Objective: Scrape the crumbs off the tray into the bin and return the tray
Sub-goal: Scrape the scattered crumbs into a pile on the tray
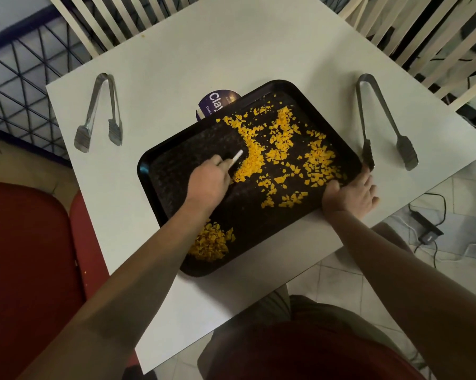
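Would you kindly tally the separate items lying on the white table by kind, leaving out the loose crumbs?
Metal tongs: 2 (left pair, right pair)
Black tray: 1
Purple-labelled tub, partly under the tray: 1
White scraper, held in the left hand: 1
Total: 5

Crumbs point(280, 149) on tray point(160, 174), tray on table point(176, 64) between two tongs point(101, 113).

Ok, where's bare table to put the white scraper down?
Bare white table lies beyond the black plastic tray, between the left steel tongs and right steel tongs. Crowded: the right tongs touch the tray's edge by the right hand.
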